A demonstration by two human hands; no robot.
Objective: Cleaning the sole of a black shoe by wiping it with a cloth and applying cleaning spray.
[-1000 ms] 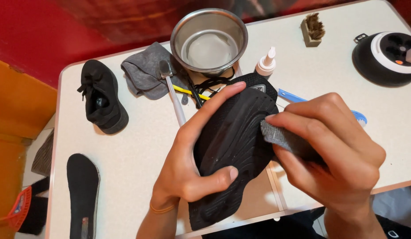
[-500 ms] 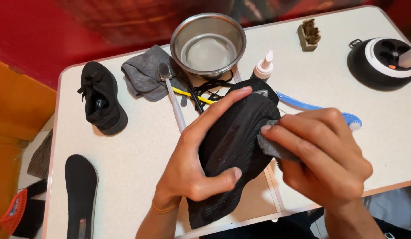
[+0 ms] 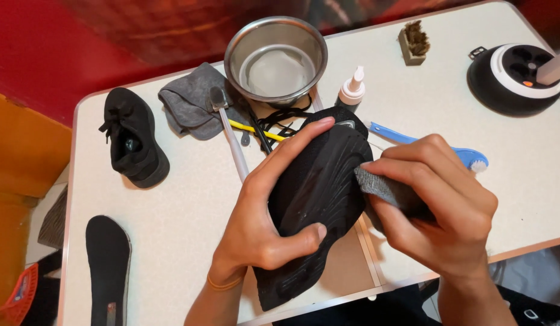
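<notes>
Black shoe (image 3: 319,199) sole-up, tilted, held above table; grey cloth (image 3: 385,190) pressed against sole edge.

A big white table (image 3: 171,217) with rounded corners and a thin metal edge fills most of the view. A seam runs across its top near the front edge. Behind the table, the floor (image 3: 111,42) is deep red. To the left of the table stands something orange (image 3: 20,157) with flat wooden sides. The light is soft and even, and shadows on the table are faint.
</notes>
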